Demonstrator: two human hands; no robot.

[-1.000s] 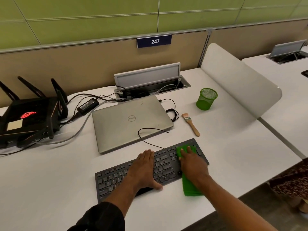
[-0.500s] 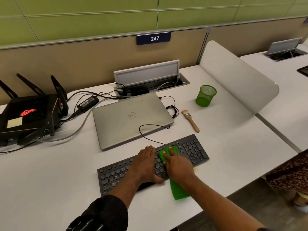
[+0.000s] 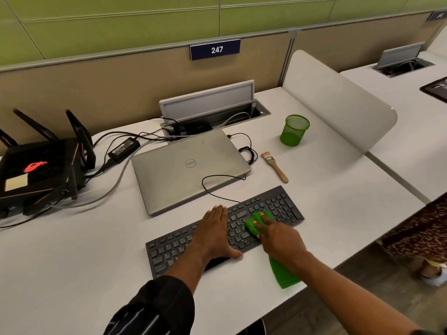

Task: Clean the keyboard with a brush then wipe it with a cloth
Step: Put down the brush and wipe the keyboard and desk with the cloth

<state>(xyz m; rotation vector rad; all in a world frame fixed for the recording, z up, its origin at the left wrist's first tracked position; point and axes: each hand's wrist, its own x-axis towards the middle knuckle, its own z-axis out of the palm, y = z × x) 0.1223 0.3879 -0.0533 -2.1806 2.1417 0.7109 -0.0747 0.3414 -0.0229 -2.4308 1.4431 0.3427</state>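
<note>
Head view, the only view.

Right hand: fingers curled over a bunched green cloth, pressing it onto the keys. The loose tail of the cloth trails back under my wrist to 5 o'clock and off the near edge of the keyboard onto the counter.

Left hand: flat, fingers straight and together, holding nothing. The palm bears on the middle of the keyboard and the thumb is hooked over its near edge. I judge it is steadying the board.

Governing relation: the long axis of the keyboard runs from 8 o'clock to 2 o'clock. The cloth sits right of centre. The number-pad end lies at 2 o'clock from the right hand, close by. The letter end lies at 8 o'clock, beyond the left hand, which blocks that path. The right hand is the nearer one for any stroke toward 2 o'clock.

Brush: lying flat at 12 o'clock from the right hand, apart from the keyboard, bristles pointing away. I judge the brushing step is done and the wiping is in hand.

Surface: pale, smooth laminate. A closed laptop lies at 11 o'clock, with the keyboard cable looped across its near corner. A green mesh cup stands behind the brush. A black router sits at far 9 o'clock.

Room: desk partition with plate 247 below a green wall.
</note>
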